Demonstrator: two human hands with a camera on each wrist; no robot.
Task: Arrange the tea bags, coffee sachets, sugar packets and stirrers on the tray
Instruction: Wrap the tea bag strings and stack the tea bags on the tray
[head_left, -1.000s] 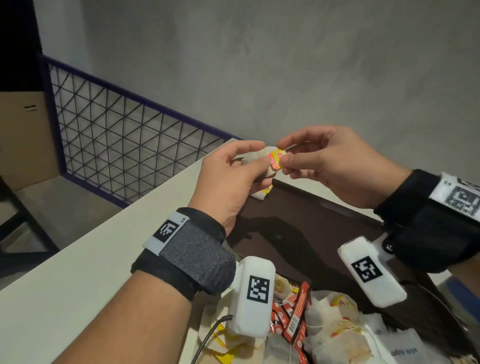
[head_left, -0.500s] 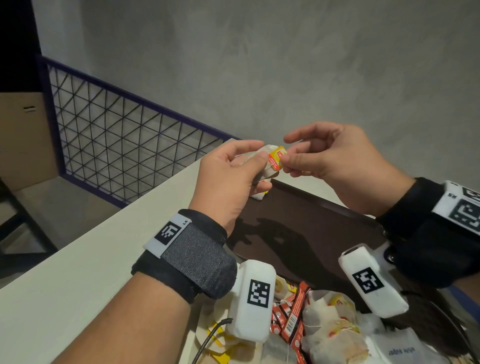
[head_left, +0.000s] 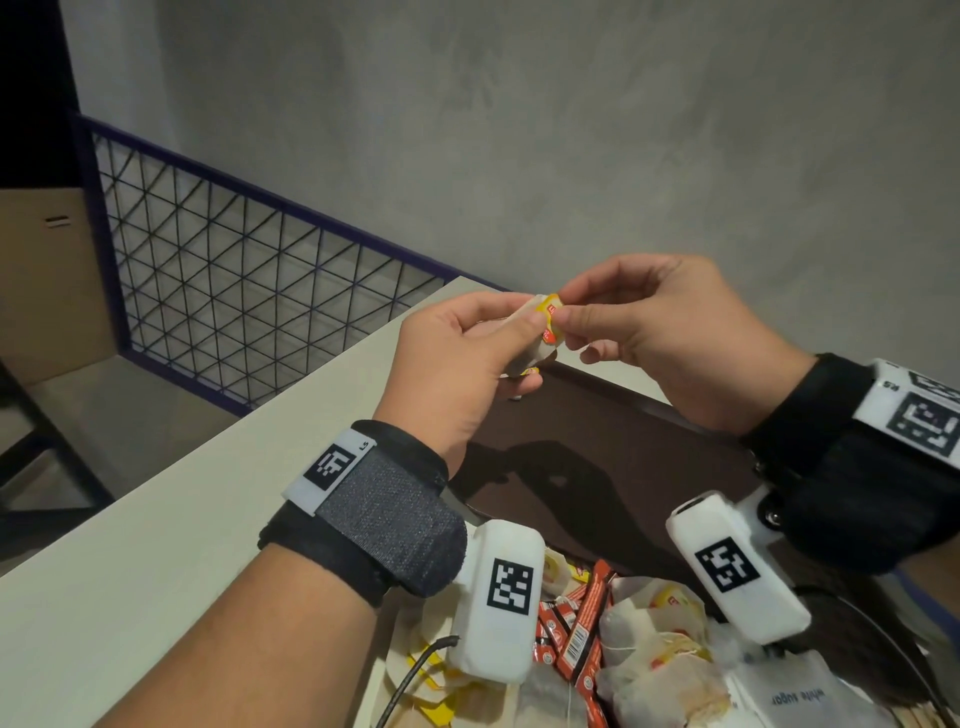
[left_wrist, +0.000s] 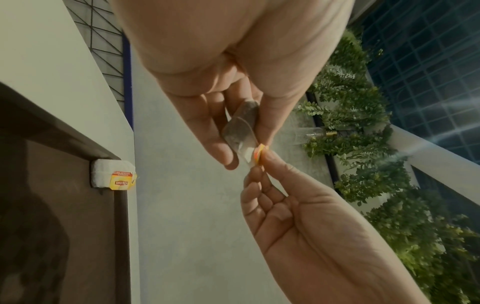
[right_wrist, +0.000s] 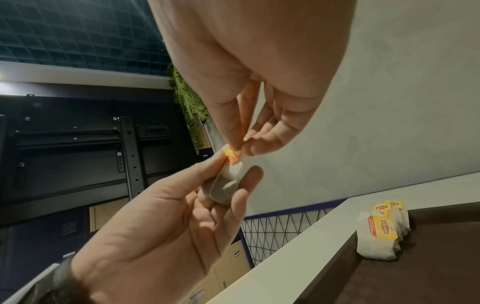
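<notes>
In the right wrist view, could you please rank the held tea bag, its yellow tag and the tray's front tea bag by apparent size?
1. Front tea bag
2. Held tea bag, partly hidden by fingers and nearer the camera, so these two are uncertain
3. Yellow tag, clearly smallest

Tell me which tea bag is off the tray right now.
The tea bag held up between both hands: left hand grips it, right hand pinches its yellow tag. The others stand in the tray corner.

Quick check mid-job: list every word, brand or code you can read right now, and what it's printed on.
"Lipton": yellow tag of the tea bag standing at the tray corner.
"white sugar": white packet, seen upside down.
"LS": left wristband label.
Red coffee sachets: print and barcode too small.
Held tea bag's tag: illegible.
</notes>
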